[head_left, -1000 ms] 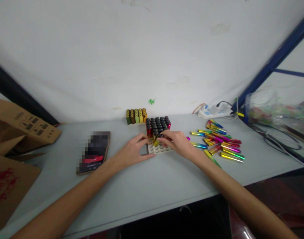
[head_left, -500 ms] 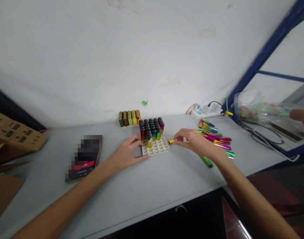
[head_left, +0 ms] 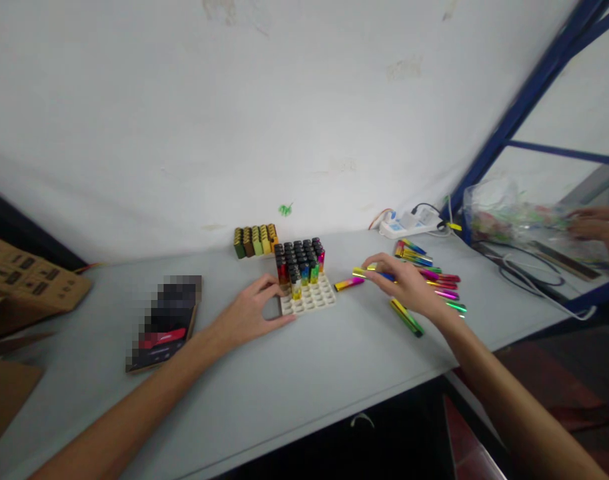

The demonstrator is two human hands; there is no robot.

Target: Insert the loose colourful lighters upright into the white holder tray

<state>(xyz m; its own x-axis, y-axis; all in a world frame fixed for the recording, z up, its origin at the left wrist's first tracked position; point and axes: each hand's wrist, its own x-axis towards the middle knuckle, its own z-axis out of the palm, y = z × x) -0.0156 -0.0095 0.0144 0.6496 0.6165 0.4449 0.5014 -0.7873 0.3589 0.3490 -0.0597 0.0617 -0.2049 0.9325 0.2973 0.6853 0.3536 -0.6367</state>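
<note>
A white tray [head_left: 314, 299] with round holes carries several upright lighters [head_left: 298, 257] with black tops and coloured bodies, grouped toward its back and left. My left hand [head_left: 252, 310] grips the tray's front left corner, thumb along the front edge and fingers at the left side. Between the thumb and fingers of my right hand [head_left: 392, 275] is a shiny yellow-and-blue lighter sleeve [head_left: 360, 273], raised a little off the table. A yellow-and-pink sleeve [head_left: 349, 285] lies just right of the tray. Beyond my right hand is a loose pile of metallic sleeves [head_left: 442, 283]; a green one [head_left: 407, 317] lies nearer me.
Behind the tray stands a block of green, brown and yellow lighters [head_left: 255, 240]. A phone [head_left: 172, 317] lies left, beside cardboard boxes [head_left: 32, 283]. At the back right are a power strip [head_left: 409, 223] and a blue frame [head_left: 509, 140]. Another person's hand [head_left: 597, 223] shows beyond it.
The yellow-and-pink sleeve has left my right hand and lies on the table. My right hand has shifted right and holds the yellow-and-blue sleeve. My left hand stays at the tray.
</note>
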